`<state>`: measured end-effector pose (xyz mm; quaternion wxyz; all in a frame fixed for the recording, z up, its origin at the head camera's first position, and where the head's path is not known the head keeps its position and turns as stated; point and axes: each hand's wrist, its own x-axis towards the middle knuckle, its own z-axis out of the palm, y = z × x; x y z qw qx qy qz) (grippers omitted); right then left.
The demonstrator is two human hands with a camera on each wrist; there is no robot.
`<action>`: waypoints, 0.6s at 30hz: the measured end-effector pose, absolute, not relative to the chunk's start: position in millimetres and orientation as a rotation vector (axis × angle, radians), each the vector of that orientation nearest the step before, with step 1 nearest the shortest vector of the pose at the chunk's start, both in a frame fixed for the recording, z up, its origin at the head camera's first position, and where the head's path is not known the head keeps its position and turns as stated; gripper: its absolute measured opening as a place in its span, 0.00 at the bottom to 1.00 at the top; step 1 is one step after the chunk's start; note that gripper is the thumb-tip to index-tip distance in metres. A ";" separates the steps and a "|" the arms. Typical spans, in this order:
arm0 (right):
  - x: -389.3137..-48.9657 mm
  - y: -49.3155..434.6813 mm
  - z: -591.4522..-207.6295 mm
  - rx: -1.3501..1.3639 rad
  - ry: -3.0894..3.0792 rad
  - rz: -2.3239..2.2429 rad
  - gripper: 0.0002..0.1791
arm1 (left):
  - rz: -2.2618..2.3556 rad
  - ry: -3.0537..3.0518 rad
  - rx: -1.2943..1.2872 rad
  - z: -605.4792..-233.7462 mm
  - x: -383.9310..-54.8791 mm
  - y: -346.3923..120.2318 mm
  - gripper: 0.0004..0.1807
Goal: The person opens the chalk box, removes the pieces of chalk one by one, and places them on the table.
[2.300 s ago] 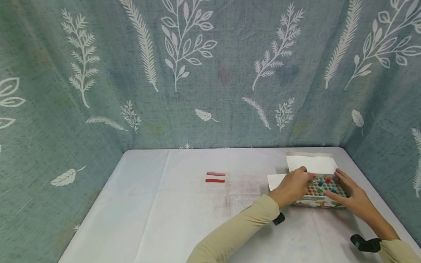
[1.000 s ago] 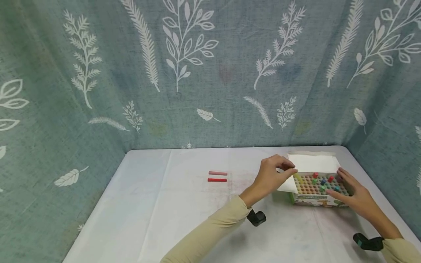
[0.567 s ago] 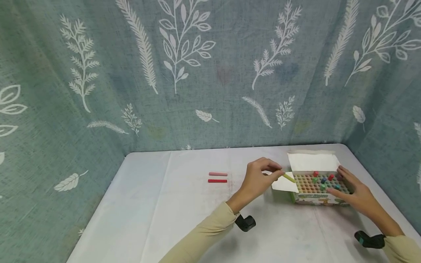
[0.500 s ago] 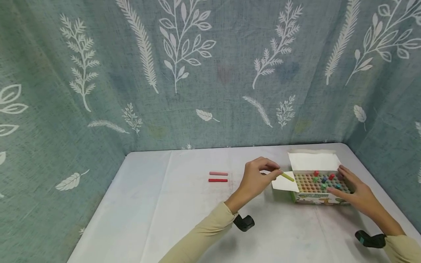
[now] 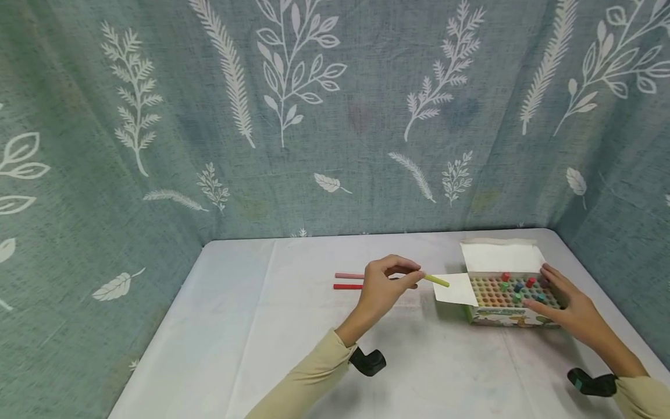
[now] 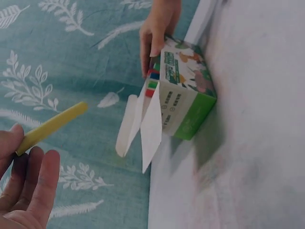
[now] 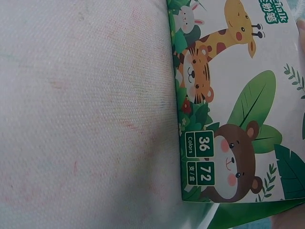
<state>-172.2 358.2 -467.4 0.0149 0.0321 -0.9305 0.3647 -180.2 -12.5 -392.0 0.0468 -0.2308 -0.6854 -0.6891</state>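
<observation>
Yellow chalk (image 5: 437, 280) is pinched at one end by the left grip (image 5: 381, 287), above the table (image 5: 293, 331) near the opened chalk box (image 5: 502, 316). The box's right end is touched by the spread right grip (image 5: 576, 309). Red chalk (image 5: 347, 286) and pink chalk (image 5: 349, 276) are laid parallel.

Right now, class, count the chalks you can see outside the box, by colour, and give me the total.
Yellow chalk: 1, in the left hand
Pink chalk: 1, on the table
Red chalk: 1, on the table
Total: 3
</observation>
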 end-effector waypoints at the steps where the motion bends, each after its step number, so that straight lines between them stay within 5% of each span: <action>1: -172.3 358.1 -467.2 0.102 -2.895 1.137 0.52 | -2.113 -2.084 -0.690 -396.1 -181.8 -14.8 0.06; 18: -172.4 356.9 -468.9 0.104 -2.892 1.121 0.52 | -2.274 -2.088 -0.502 -422.6 -178.3 -61.0 0.10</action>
